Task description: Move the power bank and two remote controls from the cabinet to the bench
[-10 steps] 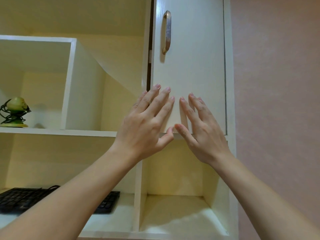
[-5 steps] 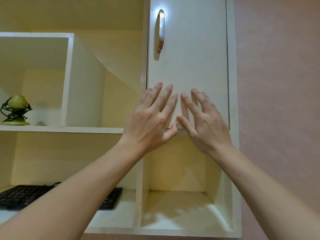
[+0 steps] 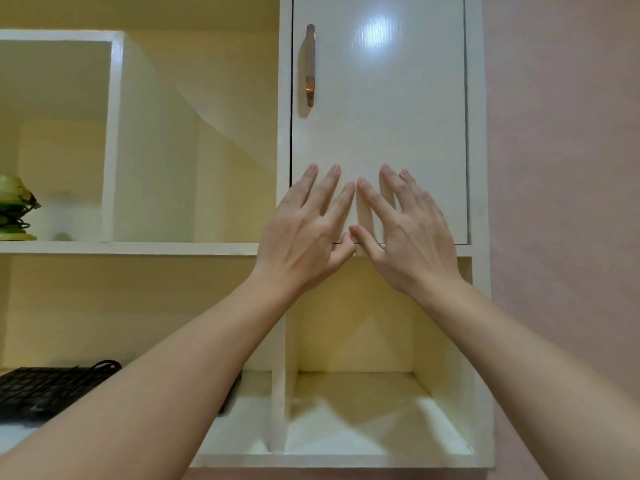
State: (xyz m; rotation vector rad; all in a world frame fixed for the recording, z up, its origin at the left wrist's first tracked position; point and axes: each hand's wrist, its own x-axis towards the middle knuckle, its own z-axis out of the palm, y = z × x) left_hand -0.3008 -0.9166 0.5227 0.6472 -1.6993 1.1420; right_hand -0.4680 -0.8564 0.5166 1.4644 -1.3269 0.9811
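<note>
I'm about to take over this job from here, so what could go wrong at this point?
The white cabinet door looks shut, and both the left hand and right hand lie spread on its lower edge, off the metal handle. Fingers may slip or get pinched prying it open. Its contents are hidden; things might tumble out.

left hand (image 3: 304, 237) | right hand (image 3: 408, 237) | spread flat on cabinet door (image 3: 381, 116)

Lighting: warm, moderately bright, from in front of the cabinet. Glare spot on the glossy door (image 3: 379, 98). Soft shadows from the hands fall across the lower shelf (image 3: 363, 420). Wide-angle bending at frame edges; slight overall softness.
</note>
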